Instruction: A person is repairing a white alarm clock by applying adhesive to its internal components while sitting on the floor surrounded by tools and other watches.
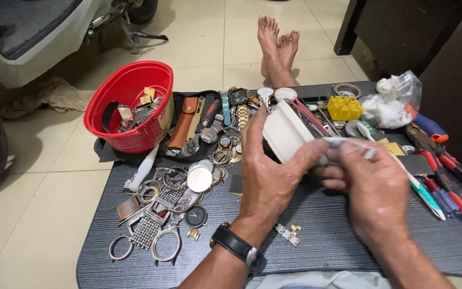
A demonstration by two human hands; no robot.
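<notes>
Watch parts crowd the dark counter point(322, 235) from its left edge inward: bare cases, mesh bracelets point(146, 231) and a round dial point(199, 179) lie at nine o'clock from the hands, with a red bucket point(135, 104) of straps at ten o'clock. Left hand point(268, 176), a black wristwatch point(236, 246) on its wrist, curls around a white open box point(287, 132) at the middle, fingers pressed on its rim. Right hand point(375, 187) meets it just to the right, its grip pinching a thin pale strip point(348, 143), which sits between both hands above the counter. That strip looks light, narrow and probably slippery, best taken at its ends between thumb and forefinger. At two o'clock sit a yellow block point(344, 108) and a plastic bag point(394, 101); red-handled pliers point(455, 171) lie at three o'clock.
</notes>
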